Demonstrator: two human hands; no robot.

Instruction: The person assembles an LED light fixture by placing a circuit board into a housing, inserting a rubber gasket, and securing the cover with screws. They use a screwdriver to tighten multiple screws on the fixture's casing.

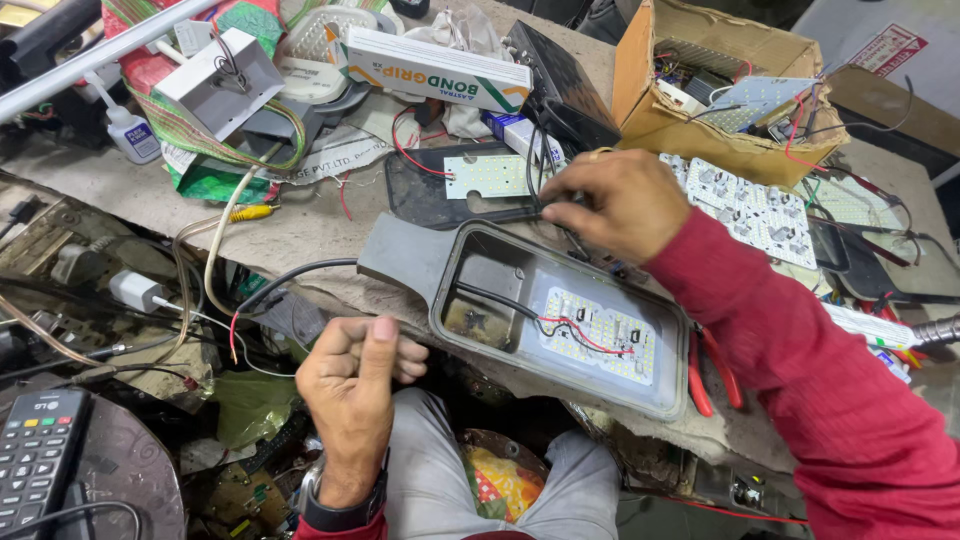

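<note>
Head view: your right hand (pixel 615 200) sits at the far rim of the grey lamp housing (pixel 560 310), fingers curled down on the black cable (pixel 545 205) that runs over that rim; it looks like a pinch, but the fingertips are hidden, so I cannot tell for sure. Your left hand (pixel 352 375) hangs off the near table edge, loosely fisted with the thumb up, holding nothing visible. The housing lies open side up, long axis from upper left to lower right, and stretches from the right hand toward you, so the right hand is nearer to it. Inside: a white LED board (pixel 600 335) with red and black wires (pixel 575 328) across it. Cardboard box (pixel 640 90) behind holds loose boards and wires. Red-handled pliers (pixel 712 372) lie just beside the housing's right end.
</note>
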